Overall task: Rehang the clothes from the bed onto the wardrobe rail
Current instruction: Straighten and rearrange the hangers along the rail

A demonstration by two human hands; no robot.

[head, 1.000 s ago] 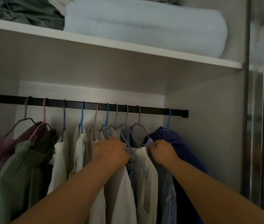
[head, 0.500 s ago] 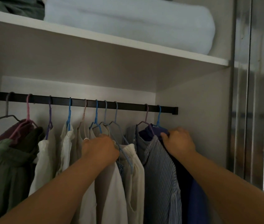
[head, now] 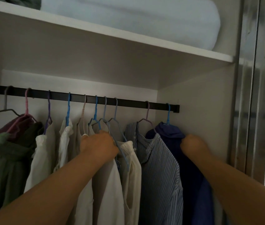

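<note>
A black wardrobe rail carries several garments on coloured hangers. My left hand grips the shoulders of the white garments hanging mid-rail, beside a pale blue hanger. My right hand grips the shoulder of the dark blue shirt, which hangs at the rail's right end on a blue hanger. A blue striped shirt hangs between my hands. Green and purple clothes hang at the left.
A white shelf runs above the rail and bears a rolled pale blue blanket and dark folded cloth. The wardrobe's side wall is just right of my right hand. A mirrored sliding door stands at the far right.
My right hand has slid the striped shirt and the dark blue shirt rightward along the rail, opening a gap beside the white garments. My left hand has stayed on the white garments.
</note>
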